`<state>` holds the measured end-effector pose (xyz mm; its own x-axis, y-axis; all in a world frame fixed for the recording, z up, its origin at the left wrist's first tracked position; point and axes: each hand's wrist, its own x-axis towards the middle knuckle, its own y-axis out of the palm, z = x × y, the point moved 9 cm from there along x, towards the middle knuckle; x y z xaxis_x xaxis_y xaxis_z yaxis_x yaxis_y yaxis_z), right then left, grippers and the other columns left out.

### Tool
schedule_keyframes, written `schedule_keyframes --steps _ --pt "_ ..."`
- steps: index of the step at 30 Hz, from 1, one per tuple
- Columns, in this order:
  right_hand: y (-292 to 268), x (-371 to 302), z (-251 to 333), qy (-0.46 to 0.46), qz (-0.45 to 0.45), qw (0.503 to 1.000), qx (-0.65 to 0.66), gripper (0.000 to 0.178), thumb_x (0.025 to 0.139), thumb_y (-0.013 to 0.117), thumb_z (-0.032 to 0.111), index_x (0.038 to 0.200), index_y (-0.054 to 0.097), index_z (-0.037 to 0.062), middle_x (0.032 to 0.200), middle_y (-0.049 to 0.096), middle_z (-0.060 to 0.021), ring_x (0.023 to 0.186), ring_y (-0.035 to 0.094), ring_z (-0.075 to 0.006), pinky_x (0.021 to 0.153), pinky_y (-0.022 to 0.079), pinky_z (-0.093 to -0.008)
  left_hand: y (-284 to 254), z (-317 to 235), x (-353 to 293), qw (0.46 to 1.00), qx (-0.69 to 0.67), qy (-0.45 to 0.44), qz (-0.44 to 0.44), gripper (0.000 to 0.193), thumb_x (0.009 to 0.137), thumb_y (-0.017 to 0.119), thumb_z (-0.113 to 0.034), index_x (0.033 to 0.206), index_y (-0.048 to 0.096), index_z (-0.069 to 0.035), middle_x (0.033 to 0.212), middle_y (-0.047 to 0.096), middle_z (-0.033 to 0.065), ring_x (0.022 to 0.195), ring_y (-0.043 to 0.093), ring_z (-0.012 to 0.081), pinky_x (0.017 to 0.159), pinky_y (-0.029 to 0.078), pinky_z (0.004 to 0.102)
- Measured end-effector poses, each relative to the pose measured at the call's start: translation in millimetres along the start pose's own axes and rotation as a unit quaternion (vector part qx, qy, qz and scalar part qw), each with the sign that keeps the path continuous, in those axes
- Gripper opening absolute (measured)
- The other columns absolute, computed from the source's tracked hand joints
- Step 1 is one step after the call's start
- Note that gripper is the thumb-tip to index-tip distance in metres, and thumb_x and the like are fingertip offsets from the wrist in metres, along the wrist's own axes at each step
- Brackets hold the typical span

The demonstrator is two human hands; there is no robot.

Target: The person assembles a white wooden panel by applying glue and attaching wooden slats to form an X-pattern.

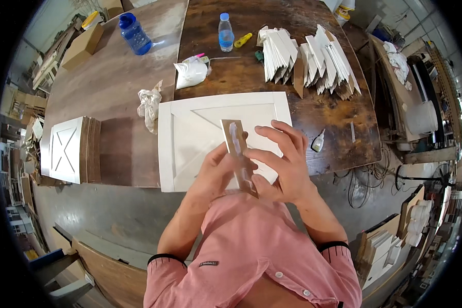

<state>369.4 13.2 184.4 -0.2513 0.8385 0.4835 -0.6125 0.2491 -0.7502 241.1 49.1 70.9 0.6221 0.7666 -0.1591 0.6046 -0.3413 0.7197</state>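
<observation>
In front of my chest, my left hand [215, 170] is closed around a narrow brown board strip [234, 134], its fingertips wrapping behind to the far edge. A pale, glue-like smear runs along the strip's upward face. My right hand [288, 160] is at the strip's right edge, fingers spread, with the index fingertip and thumb at or very near that edge. Whether they grip it I cannot tell for sure. Beneath both hands lies a white panel [190, 110] with a raised frame and diagonal bars, partly hidden by my hands and the strip.
Stacked white cross-pattern panels [64, 149] stand left. Crumpled paper [150, 105], a white bag [191, 74], a blue jug [134, 35] and a water bottle [225, 33] lie beyond. White strip bundles [280, 54] are far right; a small glue bottle [318, 141] sits near the right edge.
</observation>
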Motion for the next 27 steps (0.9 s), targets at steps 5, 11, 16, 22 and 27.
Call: schedule_keyframes --steps 5,11,16,22,27 --pt "10 -13 12 0.006 0.042 0.999 -0.001 0.044 0.072 0.080 0.033 0.115 0.075 0.0261 0.148 0.058 -0.0037 0.141 0.044 -0.0359 0.108 0.031 -0.0549 -8 -5 2 0.999 0.006 0.018 -0.037 0.064 0.107 0.066 -0.033 0.158 0.044 -0.002 0.130 0.069 0.0136 0.113 0.070 0.0268 0.101 0.055 0.0434" --pt "8 -19 11 0.021 0.027 0.999 0.013 0.053 0.070 0.080 0.035 0.121 0.074 0.0252 0.148 0.056 -0.0043 0.139 0.046 -0.0371 0.107 0.032 -0.0560 -15 -4 6 0.999 -0.010 0.042 -0.020 0.069 0.105 0.066 -0.040 0.158 0.043 -0.003 0.131 0.068 0.0146 0.113 0.070 0.0288 0.100 0.056 0.0442" --pt "5 -28 12 0.008 0.005 1.000 0.006 0.054 0.071 0.078 0.036 0.123 0.074 0.0245 0.146 0.057 -0.0049 0.137 0.047 -0.0366 0.107 0.033 -0.0549 -16 -5 8 0.998 -0.036 0.051 -0.030 0.073 0.103 0.068 -0.046 0.158 0.042 -0.006 0.130 0.069 0.0139 0.114 0.070 0.0292 0.098 0.058 0.0445" --pt "6 -38 11 -0.005 0.010 1.000 -0.006 0.055 0.071 0.079 0.042 0.123 0.074 0.0248 0.148 0.057 -0.0058 0.138 0.048 -0.0372 0.106 0.033 -0.0552 -27 -7 6 0.994 -0.046 0.062 -0.074 0.075 0.102 0.068 -0.047 0.160 0.040 -0.008 0.130 0.069 0.0121 0.113 0.070 0.0280 0.096 0.058 0.0439" --pt "10 -37 10 -0.001 0.010 1.000 -0.008 0.057 0.072 0.080 0.050 0.122 0.074 0.0237 0.144 0.061 -0.0062 0.136 0.051 -0.0379 0.106 0.034 -0.0549 -27 -11 6 0.993 -0.063 0.069 -0.076 0.076 0.102 0.070 -0.047 0.160 0.038 -0.009 0.129 0.070 0.0103 0.113 0.070 0.0272 0.097 0.059 0.0434"
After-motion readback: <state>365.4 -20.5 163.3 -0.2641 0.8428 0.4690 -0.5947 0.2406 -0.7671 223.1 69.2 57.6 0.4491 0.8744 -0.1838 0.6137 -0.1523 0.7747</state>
